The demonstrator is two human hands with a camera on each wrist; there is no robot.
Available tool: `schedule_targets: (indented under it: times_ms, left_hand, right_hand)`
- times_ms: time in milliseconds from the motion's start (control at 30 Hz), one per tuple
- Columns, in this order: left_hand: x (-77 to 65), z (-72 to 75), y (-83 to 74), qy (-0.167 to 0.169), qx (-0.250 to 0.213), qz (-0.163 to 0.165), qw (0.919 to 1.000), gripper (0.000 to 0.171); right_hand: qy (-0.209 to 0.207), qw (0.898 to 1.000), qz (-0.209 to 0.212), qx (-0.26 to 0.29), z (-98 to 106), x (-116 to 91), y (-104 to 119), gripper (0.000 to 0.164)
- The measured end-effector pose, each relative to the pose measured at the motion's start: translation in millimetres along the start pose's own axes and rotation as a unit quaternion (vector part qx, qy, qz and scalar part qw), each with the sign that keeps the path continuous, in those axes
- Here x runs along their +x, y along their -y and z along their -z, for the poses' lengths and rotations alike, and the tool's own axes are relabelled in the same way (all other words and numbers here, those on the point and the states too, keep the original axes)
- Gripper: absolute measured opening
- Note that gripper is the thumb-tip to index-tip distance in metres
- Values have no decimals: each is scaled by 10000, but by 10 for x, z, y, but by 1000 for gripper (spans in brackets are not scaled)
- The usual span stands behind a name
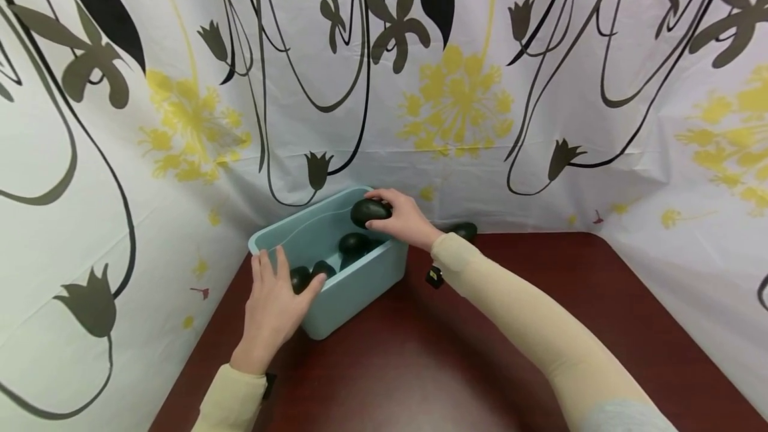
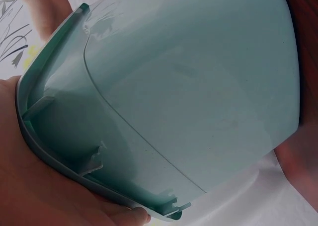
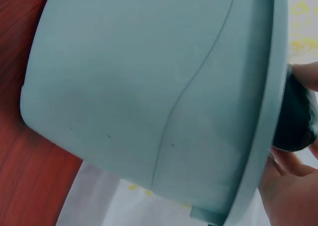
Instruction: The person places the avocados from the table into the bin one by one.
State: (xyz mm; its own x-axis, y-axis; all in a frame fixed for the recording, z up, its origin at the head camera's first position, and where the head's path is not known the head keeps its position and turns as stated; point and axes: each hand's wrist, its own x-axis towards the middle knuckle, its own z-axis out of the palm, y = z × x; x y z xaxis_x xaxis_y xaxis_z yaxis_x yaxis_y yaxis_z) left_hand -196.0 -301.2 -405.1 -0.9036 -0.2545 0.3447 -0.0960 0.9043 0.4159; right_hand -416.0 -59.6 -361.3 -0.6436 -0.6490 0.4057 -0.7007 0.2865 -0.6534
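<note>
My right hand grips a dark green avocado over the far right end of a light blue plastic bin. In the right wrist view this avocado shows just beyond the bin's rim, fingers on either side of it. Several dark avocados lie inside the bin, one of them near the middle. My left hand rests on the near left corner of the bin, fingers spread along the rim. Up close in the left wrist view, that hand lies against the rim's edge.
Another dark green avocado lies at the back of the dark red table, partly behind my right forearm. White flower-printed cloth hangs along the back and both sides, close behind the bin.
</note>
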Motion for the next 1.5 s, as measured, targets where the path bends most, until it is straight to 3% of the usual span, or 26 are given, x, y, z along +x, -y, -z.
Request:
schedule_targets:
  times_ms: [400,867,1167,1500]
  left_hand:
    - [18,4,1,-91,31,-94,9999,116]
    - [7,3,25,-116,57,-116,9998,115]
    - [12,-4,28,-94,4,-85,9999,115]
    - [2,-11,30,-139,-33,-119,9998,113]
  right_hand:
    - [298,9988,-98,-365,-121,145,-12,56]
    - [413,9989,-43,-235,-129,87,1,54]
    - [520,9984,78,-230,-4,27,50,54]
    - [507,9970,541,-210,256,-100,151,50]
